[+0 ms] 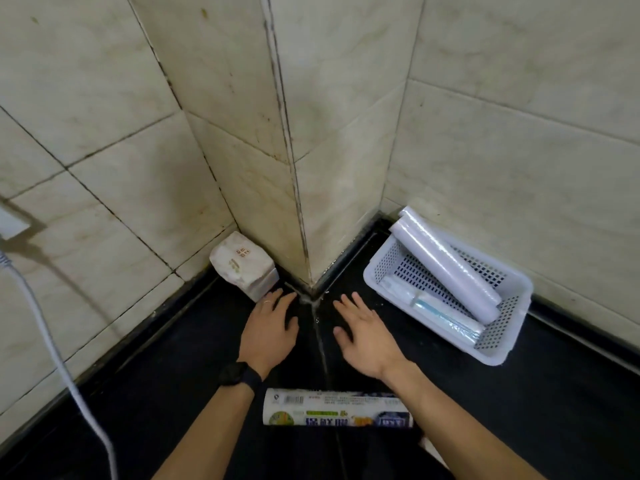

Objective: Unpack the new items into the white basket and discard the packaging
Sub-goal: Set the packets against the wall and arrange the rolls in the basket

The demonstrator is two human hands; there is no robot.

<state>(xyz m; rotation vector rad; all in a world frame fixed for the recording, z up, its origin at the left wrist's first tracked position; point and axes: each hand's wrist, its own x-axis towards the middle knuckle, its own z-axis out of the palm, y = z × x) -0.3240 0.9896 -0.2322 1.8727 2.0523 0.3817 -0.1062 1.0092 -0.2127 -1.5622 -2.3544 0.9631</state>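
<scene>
The new roll (337, 408) lay in its printed wrapper on the black tabletop (173, 393), between the two forearms. It looked light, stiff and a bit slippery, so best held round its middle. The left hand (270, 327) and right hand (367, 336) each had an open grip with spread fingers, holding nothing, and the white basket (498, 327) held a long white roll (446, 265) and a flat pack (436, 313).

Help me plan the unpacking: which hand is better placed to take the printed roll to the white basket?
Probably right: the white basket lies nearer the right hand, the printed roll runs under that forearm; the left hand is farther off.
</scene>
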